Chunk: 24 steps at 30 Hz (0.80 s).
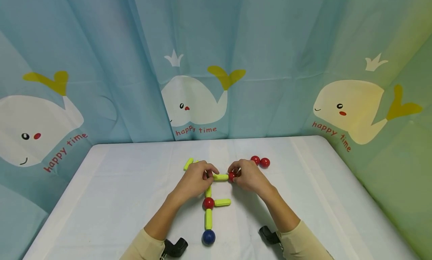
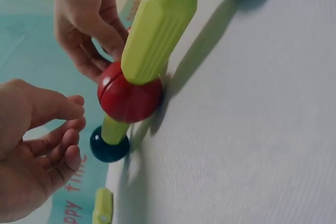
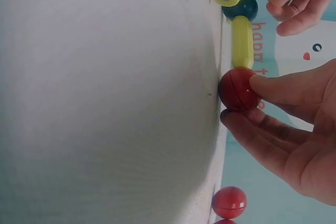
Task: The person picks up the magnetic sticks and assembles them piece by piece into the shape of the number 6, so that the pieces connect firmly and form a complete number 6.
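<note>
My right hand [image 1: 248, 175] pinches a red ball [image 3: 239, 88] between thumb and fingers. That ball meets the end of a lime-green rod [image 1: 221, 177], whose other end reaches a dark blue ball [image 3: 242, 8]. Beside this blue ball is my left hand [image 2: 39, 145], fingers loosely bent, with nothing between them; in the head view it largely covers the ball. From there a green rod [image 1: 208, 192] runs toward me to a middle red ball [image 1: 208, 203]. One rod [image 1: 222, 202] sticks out rightward from it, another [image 1: 208, 219] leads to the near blue ball [image 1: 208, 237].
Two spare red balls [image 1: 264, 162] sit on the white table [image 1: 128, 185] beyond my right hand. Past my left hand lie loose green rods [image 1: 188, 163], partly hidden. A blue whale-print curtain [image 1: 270, 102] stands behind the table. Both wrists carry black camera mounts [image 1: 175, 248].
</note>
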### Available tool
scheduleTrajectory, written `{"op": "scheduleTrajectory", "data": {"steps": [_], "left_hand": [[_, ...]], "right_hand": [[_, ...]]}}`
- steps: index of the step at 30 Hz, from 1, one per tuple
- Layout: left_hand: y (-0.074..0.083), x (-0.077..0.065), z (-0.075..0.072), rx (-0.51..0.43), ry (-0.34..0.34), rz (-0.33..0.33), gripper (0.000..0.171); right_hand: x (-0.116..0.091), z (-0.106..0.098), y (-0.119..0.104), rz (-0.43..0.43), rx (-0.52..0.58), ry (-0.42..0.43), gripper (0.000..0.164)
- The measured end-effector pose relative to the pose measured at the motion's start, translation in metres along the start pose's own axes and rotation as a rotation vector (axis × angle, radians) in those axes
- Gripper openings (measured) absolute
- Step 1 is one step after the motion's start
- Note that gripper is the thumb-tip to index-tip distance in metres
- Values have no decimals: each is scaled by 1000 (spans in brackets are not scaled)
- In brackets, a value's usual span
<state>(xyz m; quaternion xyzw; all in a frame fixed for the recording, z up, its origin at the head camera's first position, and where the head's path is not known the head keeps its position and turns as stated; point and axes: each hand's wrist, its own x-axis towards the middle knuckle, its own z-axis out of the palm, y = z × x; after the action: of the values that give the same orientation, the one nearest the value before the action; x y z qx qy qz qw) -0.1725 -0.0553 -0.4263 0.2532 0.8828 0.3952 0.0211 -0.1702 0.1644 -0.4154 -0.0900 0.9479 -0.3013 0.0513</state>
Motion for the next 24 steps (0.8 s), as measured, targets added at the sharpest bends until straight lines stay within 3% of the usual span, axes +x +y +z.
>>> {"op": "scheduleTrajectory", "data": {"steps": [4,12,18,24], "left_hand": [[-7,2,-1,32,50,-40,19],[-21,4,-4,205,214,-92,27],[-27,5,-6,227,217,-147,31],[-34,5,-6,345,235,-159,34]], "right_hand": [[-1,0,-1,8,3,-6,17],[-1,0,-3,31,11,-13,18],[-1,0,-3,28,5,-10,18],[0,1,-3,40,9,-14,18]]}}
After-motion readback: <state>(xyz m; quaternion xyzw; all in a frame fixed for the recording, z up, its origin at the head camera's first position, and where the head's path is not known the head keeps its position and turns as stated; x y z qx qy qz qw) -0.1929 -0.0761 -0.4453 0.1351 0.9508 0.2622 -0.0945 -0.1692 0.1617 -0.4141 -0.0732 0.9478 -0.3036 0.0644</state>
